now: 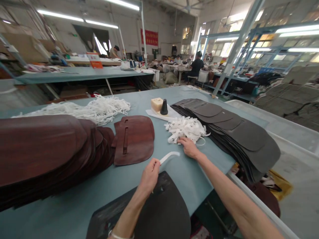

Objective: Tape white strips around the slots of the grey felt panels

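My left hand point(149, 174) is closed on one end of a white strip point(170, 156), whose free end points right over the blue-green table. Below that hand lies a dark grey-black leather-like panel point(164, 209) with a rounded end, partly covered by my left forearm. At the near edge of a small heap of white strips point(188, 127), my right hand point(189, 147) has its fingertips pinched together on a strip. Just behind the heap, a black cone point(163, 108) and a cream-coloured block point(157, 104) rest on a white sheet point(171, 113).
Brown panels point(37, 142) are stacked at left, with slotted brown panels point(139, 139) beside them. Fanned dark grey panels point(224, 122) overhang the table's right edge. A larger white strip pile point(99, 108) lies at the back left. People work at tables farther away.
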Demonstrator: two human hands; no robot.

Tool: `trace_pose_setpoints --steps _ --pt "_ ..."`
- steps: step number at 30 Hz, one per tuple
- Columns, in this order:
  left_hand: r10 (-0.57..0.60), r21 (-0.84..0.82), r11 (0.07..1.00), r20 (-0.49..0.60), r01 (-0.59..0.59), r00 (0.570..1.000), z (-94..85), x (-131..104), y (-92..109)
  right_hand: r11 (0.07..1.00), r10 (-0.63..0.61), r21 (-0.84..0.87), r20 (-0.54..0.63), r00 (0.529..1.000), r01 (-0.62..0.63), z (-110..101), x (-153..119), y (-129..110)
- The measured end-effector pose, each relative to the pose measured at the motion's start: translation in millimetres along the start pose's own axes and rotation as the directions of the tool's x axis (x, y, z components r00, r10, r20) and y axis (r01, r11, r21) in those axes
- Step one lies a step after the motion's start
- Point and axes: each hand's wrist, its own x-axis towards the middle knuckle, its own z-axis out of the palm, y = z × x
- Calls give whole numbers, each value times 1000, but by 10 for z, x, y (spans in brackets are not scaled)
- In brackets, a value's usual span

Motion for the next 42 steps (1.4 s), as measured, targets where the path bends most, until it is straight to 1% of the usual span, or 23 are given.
trace_pose_setpoints --steps 2,3,6,7,8,9,10,11,12,13,14,16,18,19,22,23,25,28,30,32,35,39,42 --pt "34 79 996 11 -35 999 -232 -229 -35 999 31 -12 5 1000 -31 -50 7 -99" --pt "64 131 989 29 -67 998 -319 -348 -30 999 43 -23 -6 999 -43 -66 -25 -226" --pt "142 235 958 109 -165 984 -446 -687 68 998 14 69 -53 999 -10 -60 -279 -830" --pt "162 235 954 130 -189 978 -462 -782 113 969 -46 240 -45 998 56 -38 -405 -1053" --pt "177 221 953 151 -208 973 -479 -867 151 882 -153 457 53 987 112 -7 -540 -1257" --pt "182 199 956 173 -216 968 -507 -941 174 747 -260 660 184 948 77 34 -675 -1428" --pt "175 173 963 193 -209 966 -551 -1006 175 591 -354 806 291 889 -29 83 -799 -1554" --pt "151 150 972 205 -184 967 -613 -1066 150 452 -433 875 387 814 -176 136 -908 -1633" --pt "113 133 981 213 -143 971 -693 -1122 98 354 -475 878 464 747 -321 189 -997 -1664" --pt "65 128 987 213 -94 975 -785 -1176 22 302 -480 852 524 703 -428 235 -1063 -1655" --pt "13 131 991 206 -41 979 -883 -1232 -73 293 -457 819 574 680 -494 271 -1111 -1617" --pt "-89 160 985 174 62 981 -1068 -1353 -287 365 -366 764 643 672 -532 300 -1166 -1497" --pt "-176 192 970 150 146 973 -1202 -1487 -479 472 -297 718 675 675 -511 286 -1205 -1387" --pt "-212 200 963 142 181 967 -1244 -1554 -553 513 -288 697 690 664 -502 274 -1227 -1349" --pt "-261 191 953 122 235 958 -1295 -1703 -677 546 -274 652 733 623 -526 277 -1291 -1294" --pt "-265 183 952 103 244 959 -1300 -1721 -696 542 -238 641 737 633 -543 296 -1298 -1286" --pt "-280 165 948 18 274 960 -1318 -1695 -724 552 -126 637 702 701 -539 348 -1266 -1269" --pt "-301 112 940 -174 323 938 -1383 -1552 -781 656 -31 640 552 833 -400 417 -1127 -1233" --pt "-278 106 942 -284 318 918 -1441 -1448 -833 735 -37 610 472 881 -296 440 -1024 -1203" --pt "-247 145 937 -366 317 897 -1490 -1374 -884 803 -15 543 430 902 -246 457 -951 -1170" --pt "-237 193 916 -448 352 862 -1524 -1324 -936 864 86 429 390 917 -263 500 -909 -1123" --pt "-253 204 898 -484 389 838 -1534 -1301 -955 884 178 349 365 914 -312 552 -905 -1080" --pt "-273 212 884 -490 417 828 -1545 -1284 -953 869 134 394 394 909 -298 553 -887 -1051"
